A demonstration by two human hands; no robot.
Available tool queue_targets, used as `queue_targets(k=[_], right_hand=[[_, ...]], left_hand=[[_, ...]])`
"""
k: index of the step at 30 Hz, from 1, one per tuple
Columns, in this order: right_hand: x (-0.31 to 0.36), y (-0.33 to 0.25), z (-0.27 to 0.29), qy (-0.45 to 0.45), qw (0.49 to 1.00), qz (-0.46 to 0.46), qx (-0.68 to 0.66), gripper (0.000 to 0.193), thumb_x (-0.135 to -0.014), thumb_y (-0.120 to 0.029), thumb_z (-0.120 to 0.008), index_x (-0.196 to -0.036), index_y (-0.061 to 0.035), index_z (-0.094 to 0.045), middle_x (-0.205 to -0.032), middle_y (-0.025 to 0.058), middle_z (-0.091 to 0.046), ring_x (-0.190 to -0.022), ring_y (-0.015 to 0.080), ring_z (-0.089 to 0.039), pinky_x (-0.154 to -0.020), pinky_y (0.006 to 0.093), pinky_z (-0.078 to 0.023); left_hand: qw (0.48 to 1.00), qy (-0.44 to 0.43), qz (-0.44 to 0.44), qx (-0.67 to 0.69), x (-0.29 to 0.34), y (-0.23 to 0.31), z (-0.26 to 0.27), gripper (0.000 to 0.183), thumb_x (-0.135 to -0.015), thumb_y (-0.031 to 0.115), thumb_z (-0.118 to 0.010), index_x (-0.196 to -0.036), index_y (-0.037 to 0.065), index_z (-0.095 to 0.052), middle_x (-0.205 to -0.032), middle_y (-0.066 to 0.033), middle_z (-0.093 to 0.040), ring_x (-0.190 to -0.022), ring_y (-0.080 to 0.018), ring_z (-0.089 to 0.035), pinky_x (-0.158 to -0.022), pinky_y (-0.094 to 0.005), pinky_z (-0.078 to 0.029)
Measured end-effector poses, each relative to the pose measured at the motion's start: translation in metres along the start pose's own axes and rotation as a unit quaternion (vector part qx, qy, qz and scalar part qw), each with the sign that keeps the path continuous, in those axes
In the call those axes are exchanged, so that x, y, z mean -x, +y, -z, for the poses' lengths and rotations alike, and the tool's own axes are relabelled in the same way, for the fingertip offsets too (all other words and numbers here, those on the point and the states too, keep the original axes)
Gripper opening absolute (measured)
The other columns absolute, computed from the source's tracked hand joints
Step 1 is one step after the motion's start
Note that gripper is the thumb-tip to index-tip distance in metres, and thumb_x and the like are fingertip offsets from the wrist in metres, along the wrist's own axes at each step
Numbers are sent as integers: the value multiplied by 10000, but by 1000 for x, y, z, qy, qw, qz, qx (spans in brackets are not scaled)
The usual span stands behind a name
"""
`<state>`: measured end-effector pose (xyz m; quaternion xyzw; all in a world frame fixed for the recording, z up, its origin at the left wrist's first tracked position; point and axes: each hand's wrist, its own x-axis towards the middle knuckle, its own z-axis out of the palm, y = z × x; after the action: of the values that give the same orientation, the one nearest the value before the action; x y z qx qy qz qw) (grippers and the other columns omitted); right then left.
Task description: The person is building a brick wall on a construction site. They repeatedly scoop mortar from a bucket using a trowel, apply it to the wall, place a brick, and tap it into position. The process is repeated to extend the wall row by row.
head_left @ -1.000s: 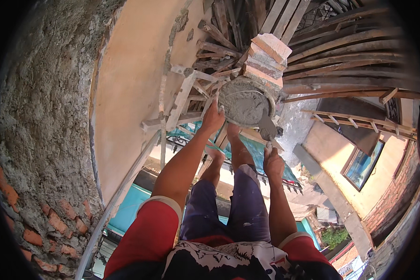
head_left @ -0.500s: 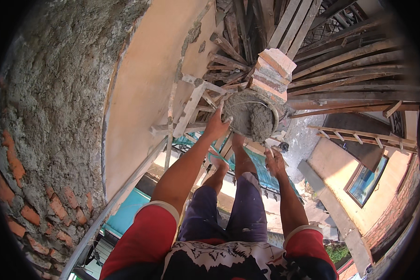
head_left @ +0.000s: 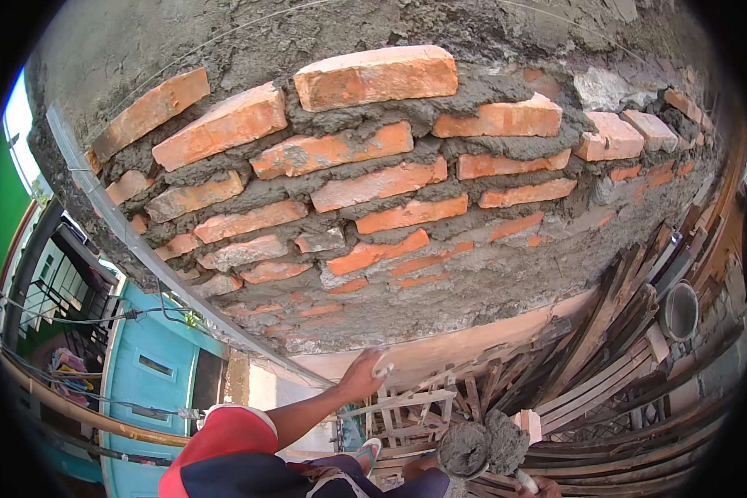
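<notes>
Brickwork (head_left: 379,184) stands laid in mortared courses; gaps remain along the top course (head_left: 375,79). Right hand (head_left: 544,488) holds a trowel (head_left: 524,479) bearing unspread mortar (head_left: 505,442); left hand (head_left: 362,378): grip cannot be determined.

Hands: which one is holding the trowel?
The right hand, at the lower edge, grips the trowel; the left hand, seen against the wall, has none.

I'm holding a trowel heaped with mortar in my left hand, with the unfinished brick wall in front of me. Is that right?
Not quite: the head view shows the trowel in your right hand, not your left hand. It is heaped with mortar, and the unfinished brick wall is in front of you.
</notes>
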<state>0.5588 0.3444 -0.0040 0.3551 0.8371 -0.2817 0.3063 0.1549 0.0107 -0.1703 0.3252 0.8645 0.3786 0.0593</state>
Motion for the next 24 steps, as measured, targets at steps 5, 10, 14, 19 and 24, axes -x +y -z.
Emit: queue_targets(k=[5, 10, 14, 19, 24], right_hand=[[34, -121, 147, -9, 957, 232, -175, 259, -963, -253, -724, -986, 4, -698, -705, 8, -635, -614, 94, -612, -551, 271, -505], [78, -275, 264, -48, 899, 428, -77, 466, -1029, -484, -602, -989, -25, -671, -693, 12, -600, -560, 95, -557, -511, 271, -449], [115, -345, 333, -59, 850, 513, -103, 537, -1058, -495, -543, -1029, 29, -656, -608, 25, -563, -463, 98, -523, -413, 244, -440], [161, -446, 386, -32, 836, 543, -68, 539, -1085, -495, -479, -1002, 4, -665, -591, 13, -567, -420, 74, -506, -373, 239, -439], [165, -520, 411, 185, 813, 546, 78, 583, -1043, -587, -512, -963, -35, -684, -597, 3, -569, -443, 64, -524, -402, 238, -458]], left_hand=[[977, 194, -66, -57, -15, 22, 101, 500, -914, 124, -685, -1403, 100, -585, -1265, -240, -619, -1220, -436, -565, -1095, -535, -406], [952, 268, -63, -131, 14, 30, 173, 488, -905, 109, -691, -1384, 105, -599, -1299, -202, -587, -1231, -416, -541, -1089, -538, -401], [937, 278, -128, -168, 15, 48, 208, 510, -898, 115, -708, -1393, 100, -586, -1357, -198, -535, -1245, -413, -519, -1084, -536, -408], [927, 304, -146, -166, 19, 33, 237, 515, -876, 111, -736, -1371, 82, -598, -1366, -176, -544, -1272, -392, -520, -1077, -508, -423], [923, 323, -133, -161, 15, 23, 227, 502, -859, 101, -751, -1342, 79, -618, -1324, -149, -592, -1246, -370, -549, -1053, -486, -448]])
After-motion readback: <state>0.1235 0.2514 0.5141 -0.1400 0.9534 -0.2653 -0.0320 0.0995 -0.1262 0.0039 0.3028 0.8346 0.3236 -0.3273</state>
